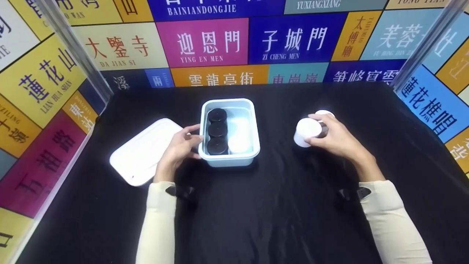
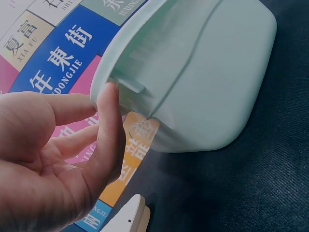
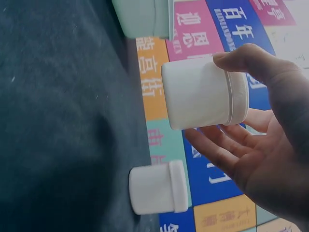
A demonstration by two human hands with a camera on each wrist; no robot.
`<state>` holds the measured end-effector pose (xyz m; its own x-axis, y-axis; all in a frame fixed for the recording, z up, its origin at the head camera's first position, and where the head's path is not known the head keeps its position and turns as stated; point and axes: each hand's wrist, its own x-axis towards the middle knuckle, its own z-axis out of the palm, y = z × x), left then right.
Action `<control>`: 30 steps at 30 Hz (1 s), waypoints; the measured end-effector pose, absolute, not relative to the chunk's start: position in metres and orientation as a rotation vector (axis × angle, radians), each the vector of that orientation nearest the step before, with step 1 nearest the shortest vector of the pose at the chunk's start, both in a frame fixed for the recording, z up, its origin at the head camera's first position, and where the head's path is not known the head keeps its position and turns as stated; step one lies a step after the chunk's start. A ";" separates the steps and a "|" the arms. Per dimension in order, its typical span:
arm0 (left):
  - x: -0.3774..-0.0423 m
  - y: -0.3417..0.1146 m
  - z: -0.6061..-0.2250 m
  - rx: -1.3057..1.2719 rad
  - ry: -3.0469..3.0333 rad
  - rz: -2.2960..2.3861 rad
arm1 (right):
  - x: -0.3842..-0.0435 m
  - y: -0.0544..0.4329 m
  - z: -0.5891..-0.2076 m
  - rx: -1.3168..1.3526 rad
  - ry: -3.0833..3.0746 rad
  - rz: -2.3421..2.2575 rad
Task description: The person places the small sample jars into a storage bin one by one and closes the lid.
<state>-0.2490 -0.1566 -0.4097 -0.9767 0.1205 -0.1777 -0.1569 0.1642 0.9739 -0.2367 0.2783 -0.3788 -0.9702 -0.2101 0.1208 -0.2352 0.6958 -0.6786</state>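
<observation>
A pale mint box (image 1: 229,161) stands lidless on the black cloth, with three black-topped round containers (image 1: 217,129) in a row along its left side. In its front right corner is a bright white round item (image 1: 240,143). At the box's left rim, my left hand (image 1: 181,145) pinches the edge between thumb and fingers, as the left wrist view also shows (image 2: 72,145). My right hand (image 1: 335,137) grips a white lidded jar (image 3: 203,92) around its lid end, held above the cloth. A second white jar (image 3: 157,188) stands behind it, partly hidden in the head view.
A white box lid (image 1: 141,156) lies flat on the cloth at left, partly behind my left hand. Colourful panels with printed characters (image 1: 209,42) wall in the black-covered table (image 1: 256,205) at the back and both sides, with clear corner posts (image 1: 78,47).
</observation>
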 end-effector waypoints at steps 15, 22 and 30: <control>-0.250 -0.156 -0.410 -0.028 2.203 1.927 | -0.253 0.242 -0.355 0.580 -2.882 1.044; -0.248 -0.155 -0.409 -0.030 2.199 1.929 | -0.265 0.221 -0.343 0.598 -2.853 1.124; -0.249 -0.155 -0.409 -0.034 2.207 1.926 | -0.278 0.201 -0.330 0.695 -2.873 1.030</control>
